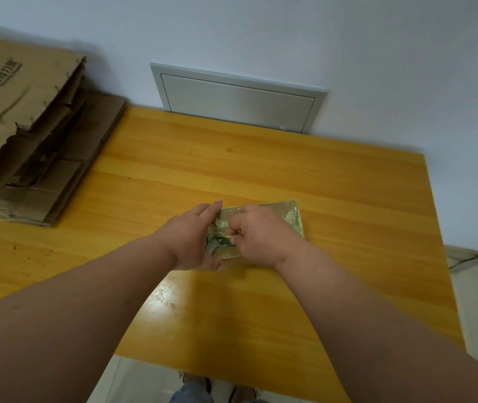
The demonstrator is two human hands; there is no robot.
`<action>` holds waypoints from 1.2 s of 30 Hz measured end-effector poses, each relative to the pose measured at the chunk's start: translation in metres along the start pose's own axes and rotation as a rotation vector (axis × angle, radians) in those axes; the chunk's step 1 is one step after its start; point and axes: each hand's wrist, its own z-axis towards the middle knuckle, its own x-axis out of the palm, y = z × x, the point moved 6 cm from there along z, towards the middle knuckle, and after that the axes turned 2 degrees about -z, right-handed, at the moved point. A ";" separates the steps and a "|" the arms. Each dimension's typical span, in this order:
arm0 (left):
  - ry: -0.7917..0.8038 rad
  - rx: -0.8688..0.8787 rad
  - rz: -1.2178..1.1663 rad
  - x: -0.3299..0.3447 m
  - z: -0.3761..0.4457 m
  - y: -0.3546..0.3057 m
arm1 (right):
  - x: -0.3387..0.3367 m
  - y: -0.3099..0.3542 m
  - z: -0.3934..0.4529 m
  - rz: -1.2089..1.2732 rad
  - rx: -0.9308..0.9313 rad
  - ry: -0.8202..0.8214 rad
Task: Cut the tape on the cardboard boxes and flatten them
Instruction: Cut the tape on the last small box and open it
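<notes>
Tape-covered small box (pixel 275 219) lying mid-table on the yellow wooden table (pixel 290 158). Left hand (pixel 194 237) braces its left end, fingers straight. Right hand (pixel 258 234), fingers curled, pinches a thin yellow tool (pixel 233 234) against the box top. Flattened cardboard boxes (pixel 28 135) are stacked at far left.

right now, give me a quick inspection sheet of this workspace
surface: yellow wooden table, glossy, scuffed near the left edge
job's things: small tape-wrapped box at the table's middle; stack of flattened cardboard at the far left
clutter: nothing seen
grippers: left hand with straight fingers against the box's left side; right hand curled on top, pinching something small and yellow, too hidden to name
cables: nothing seen
surroundings: white wall, grey access panel behind the table, tiled floor
</notes>
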 end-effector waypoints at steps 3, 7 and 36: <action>-0.010 -0.010 0.042 -0.002 0.001 -0.003 | -0.003 -0.015 -0.003 -0.103 0.067 0.006; -0.012 -0.021 0.079 -0.002 0.001 -0.004 | -0.010 -0.041 -0.013 -0.151 0.156 -0.027; 0.006 -0.210 0.061 -0.002 -0.001 -0.011 | -0.048 -0.121 -0.078 -0.123 0.352 -0.357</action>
